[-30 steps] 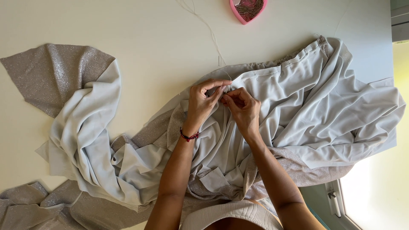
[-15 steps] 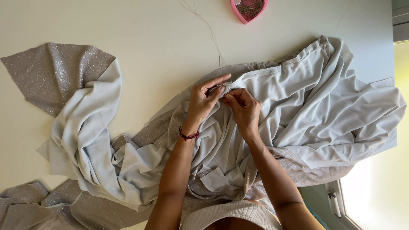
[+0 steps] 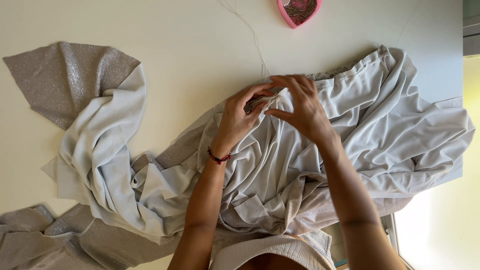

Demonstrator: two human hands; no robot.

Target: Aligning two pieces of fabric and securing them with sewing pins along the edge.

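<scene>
Pale grey fabric [image 3: 370,125], large and loosely draped, lies across the middle and right of the white table [image 3: 175,30]; its banded upper edge runs left to right, rising toward the far right corner, and the hands meet on that edge near its left end. Left hand [image 3: 239,119]: closed in a pinch on a small fold of the edge, thumb and forefinger pressed together, wrist bent and bearing a dark red bracelet [image 3: 218,159]. Right hand [image 3: 299,106]: arched over the same fold from the right, fingertips curled down onto the cloth and nipping it just beside the left hand's pinch; whether a pin sits between the fingers cannot be told. Both forearms come up from the lower edge and converge at the fold, so neither hand is clearly nearer. Glittery grey fabric [image 3: 67,82] spreads to the far left, well apart from the hands. Pink heart-shaped dish [image 3: 299,10] holding pins stands at the top edge, beyond the fold. Thin thread [image 3: 252,35] trails from there toward the hands.
</scene>
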